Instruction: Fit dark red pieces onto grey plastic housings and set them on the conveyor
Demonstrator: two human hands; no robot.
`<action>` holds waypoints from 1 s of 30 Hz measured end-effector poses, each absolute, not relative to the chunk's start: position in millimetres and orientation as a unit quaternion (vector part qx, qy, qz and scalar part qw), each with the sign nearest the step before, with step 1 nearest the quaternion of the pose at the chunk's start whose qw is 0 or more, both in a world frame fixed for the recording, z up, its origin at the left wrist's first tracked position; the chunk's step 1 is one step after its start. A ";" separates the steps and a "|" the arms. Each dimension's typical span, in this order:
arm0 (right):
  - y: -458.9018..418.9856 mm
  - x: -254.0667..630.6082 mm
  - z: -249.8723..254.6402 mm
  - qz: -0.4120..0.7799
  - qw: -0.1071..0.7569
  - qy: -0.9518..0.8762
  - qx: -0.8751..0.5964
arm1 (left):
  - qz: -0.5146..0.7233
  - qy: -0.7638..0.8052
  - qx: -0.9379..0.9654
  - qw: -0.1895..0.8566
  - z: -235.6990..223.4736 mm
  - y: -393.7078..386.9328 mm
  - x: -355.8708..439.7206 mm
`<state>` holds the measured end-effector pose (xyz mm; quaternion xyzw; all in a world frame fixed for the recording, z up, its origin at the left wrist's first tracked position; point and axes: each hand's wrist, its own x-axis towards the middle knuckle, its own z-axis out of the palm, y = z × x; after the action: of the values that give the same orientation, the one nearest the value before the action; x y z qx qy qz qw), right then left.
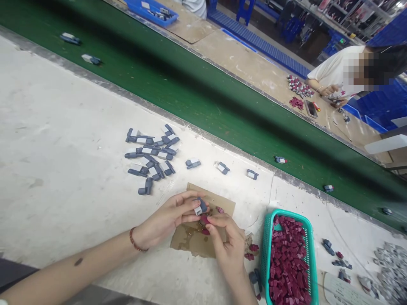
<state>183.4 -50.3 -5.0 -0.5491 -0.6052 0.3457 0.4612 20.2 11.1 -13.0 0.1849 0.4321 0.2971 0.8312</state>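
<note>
My left hand (pixel 168 218) is closed round a small dark blue-grey and white plastic part (pixel 200 206), its thumb lying on top. Just below that part, my right hand (pixel 226 241) pinches a small maroon piece (pixel 204 219) between thumb and fingertips; the fingers partly hide it. Under both hands lies a brown cardboard sheet (pixel 197 240) with wet-looking stains and a few maroon pieces on it. To the upper left sits a loose cluster of blue-grey and white parts (pixel 152 150). Three similar parts (pixel 221 167) lie in a row to the right of the cluster.
A green basket (pixel 266 237) full of maroon pieces stands right of my right hand. Beyond the white table runs a green conveyor (pixel 190 93) carrying scattered parts. Grey pieces (pixel 392 267) are heaped at far right. Across the belt a co-worker (pixel 337 70) sits handling parts.
</note>
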 end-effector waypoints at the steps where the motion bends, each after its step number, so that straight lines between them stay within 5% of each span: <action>1: -49.8 182.0 -4.8 0.337 0.458 -0.615 -0.547 | 0.297 0.428 0.184 0.833 -12.4 10.8 20.6; 24: -61.1 178.8 -0.6 0.201 0.407 -0.708 -0.540 | 0.231 0.452 0.262 0.820 -2.2 6.9 32.3; 30: -87.2 257.6 33.6 0.164 0.338 -0.576 -0.725 | 0.261 0.414 0.405 0.773 6.7 58.7 51.2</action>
<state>257.6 -87.2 33.6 -0.7255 -0.5765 0.1637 0.3385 51.2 58.7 6.7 0.4049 0.4138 0.2608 0.7725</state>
